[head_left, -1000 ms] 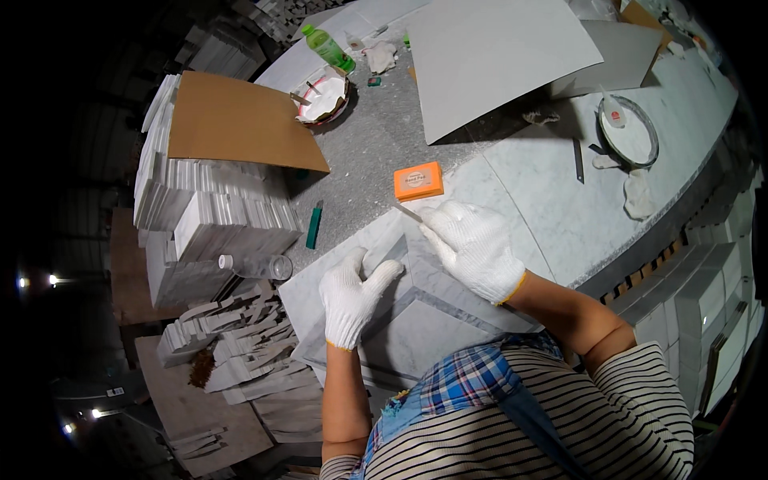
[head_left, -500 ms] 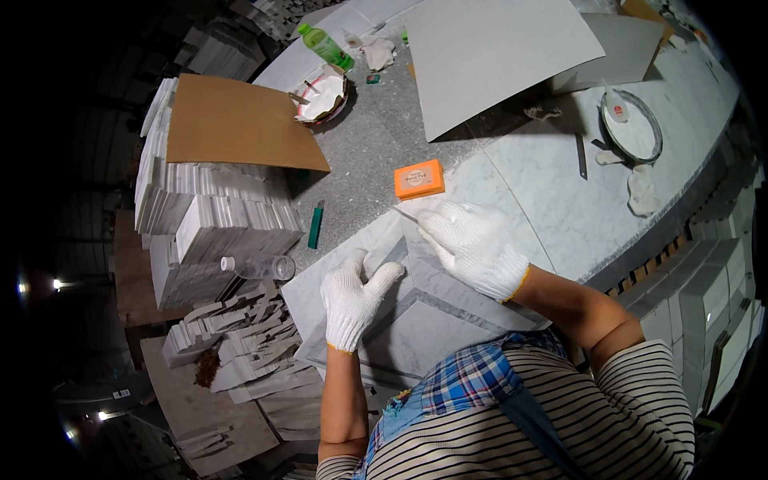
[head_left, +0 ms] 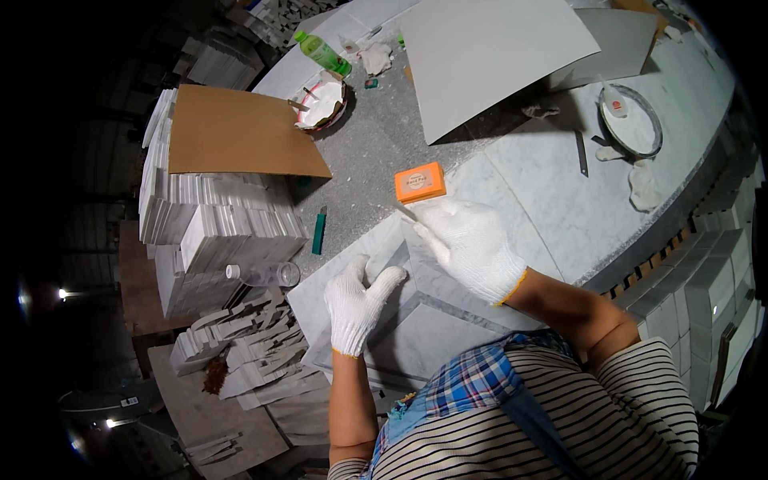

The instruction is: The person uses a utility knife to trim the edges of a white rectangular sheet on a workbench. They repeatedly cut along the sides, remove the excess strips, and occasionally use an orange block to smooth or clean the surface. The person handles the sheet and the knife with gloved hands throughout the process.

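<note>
In front of me lies a pale marble tile panel (head_left: 440, 324) with inlaid darker grey bands. My left hand (head_left: 354, 310), in a white knit glove, rests on its left part with thumb and fingers apart, holding nothing. Over the panel's far corner is my right hand (head_left: 472, 246), gloved as well, with its fingers pinched together. A thin, pale flat piece (head_left: 405, 210) sticks out past those fingertips; its kind is unclear. Just beyond it sits an orange box (head_left: 420, 182). A green utility knife (head_left: 319, 231) lies left of the panel.
Stacks of marble strips (head_left: 232, 220), with a cardboard sheet (head_left: 240, 132) on top, stand left beside a clear bottle (head_left: 264, 274). Farther off are a lined bowl (head_left: 322, 104), a green bottle (head_left: 322, 53) and a large white board (head_left: 500, 64). A round dish of white material (head_left: 632, 128) is at right.
The view has shifted slightly. My right hand has turned a little at the panel's far corner, still pinching the thin piece. The left hand keeps its place on the panel.
</note>
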Demonstrator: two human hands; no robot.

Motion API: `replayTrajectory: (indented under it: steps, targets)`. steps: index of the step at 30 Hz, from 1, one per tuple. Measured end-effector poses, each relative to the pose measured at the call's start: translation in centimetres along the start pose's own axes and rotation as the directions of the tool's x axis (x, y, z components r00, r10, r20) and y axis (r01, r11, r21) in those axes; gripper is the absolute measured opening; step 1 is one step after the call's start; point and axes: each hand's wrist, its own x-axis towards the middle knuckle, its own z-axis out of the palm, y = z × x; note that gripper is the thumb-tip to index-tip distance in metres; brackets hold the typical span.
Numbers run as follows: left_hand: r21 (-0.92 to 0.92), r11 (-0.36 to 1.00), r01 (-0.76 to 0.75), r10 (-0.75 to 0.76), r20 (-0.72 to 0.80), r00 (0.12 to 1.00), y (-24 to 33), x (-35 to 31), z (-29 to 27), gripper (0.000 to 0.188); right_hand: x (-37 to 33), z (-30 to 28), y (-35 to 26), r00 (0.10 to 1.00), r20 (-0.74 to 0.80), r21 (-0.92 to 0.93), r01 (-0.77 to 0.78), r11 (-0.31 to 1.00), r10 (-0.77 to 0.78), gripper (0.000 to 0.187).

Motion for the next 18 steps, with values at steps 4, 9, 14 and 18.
replayTrajectory:
  steps: [4,9,14,18]
  targets:
    - [0.029,0.999,0.034,-0.035,0.011,0.999,1.3,0.0,-0.5,0.055,-1.1,0.2,0.9,0.998,-0.064,0.009,-0.021,1.000,0.022,0.018]
    - [-0.049,0.999,0.007,-0.007,-0.004,1.000,0.5,-0.1,-0.1,0.052,-1.1,-0.4,0.7,0.991,-0.125,0.069,0.060,0.996,-0.051,0.019]
    - [-0.015,1.000,0.009,-0.009,-0.003,1.000,1.0,-0.1,-0.2,0.051,-1.1,-0.4,0.7,0.991,-0.097,0.065,0.100,0.993,-0.094,0.021]
    - [-0.030,0.999,0.017,-0.017,-0.006,1.000,0.6,-0.1,0.0,0.050,-0.9,-0.5,0.4,0.994,-0.001,-0.031,0.112,0.993,-0.112,0.027]
